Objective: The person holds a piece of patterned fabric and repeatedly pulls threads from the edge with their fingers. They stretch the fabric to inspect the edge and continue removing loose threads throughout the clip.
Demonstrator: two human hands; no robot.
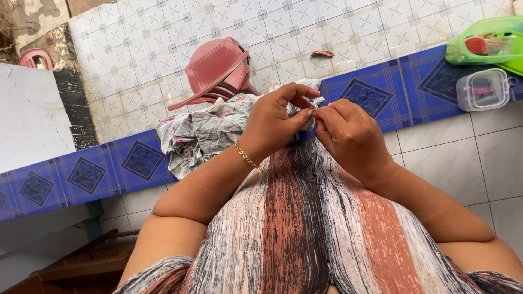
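Observation:
My left hand (275, 122), with a gold bracelet on its wrist, pinches a fold of the grey patterned cloth (204, 133) between thumb and fingers. Close against it, my right hand (351, 136) has its fingertips closed on the same bit of cloth; whether it also holds something small is too fine to tell. The cloth lies bunched over the blue tiled step (109, 169) in front of me. Below the hands, my striped dress fills the lower middle of the view.
A pink plastic stool (215, 68) lies tipped on the patterned white floor tiles behind the cloth. At the right stand a green plastic box (487, 43) and a small clear box (482, 90) of small items. A dry leaf (322, 53) lies on the floor.

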